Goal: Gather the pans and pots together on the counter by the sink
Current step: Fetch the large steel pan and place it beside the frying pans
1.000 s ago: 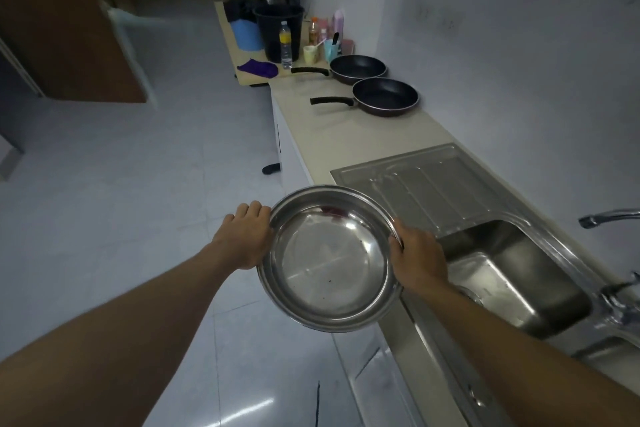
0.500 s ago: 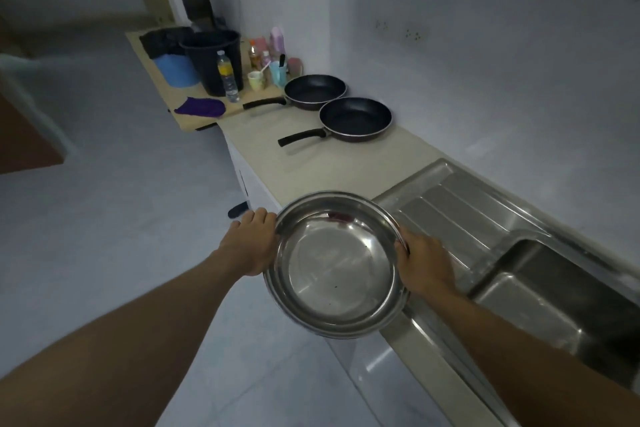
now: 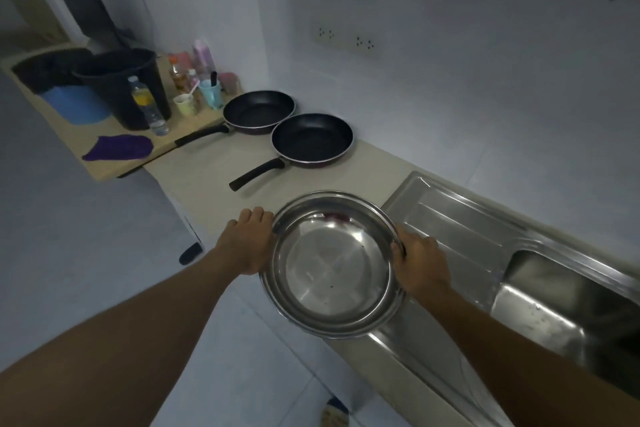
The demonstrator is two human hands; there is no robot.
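2 bare hands carry a wide, shallow stainless-steel pan by its rim, tilted toward the person, over the front edge of the beige stone table just left of the ribbed steel draining board. The left hand has its grip closed on the pan's left rim, fingers curled over the edge; the right hand has its grip closed on the right rim.

Farther along the table sit 2 black non-stick frying pans side by side, rims almost touching: the near frying pan with its handle pointing toward the floor side, and the far frying pan behind it. Beyond them a lower wooden shelf holds a black bucket, a blue tub, a clear water bottle, a purple cloth and small cups and bottles. The steel sink basin lies to the right. Walls are pale and plain, with a socket strip; the floor is light tile.
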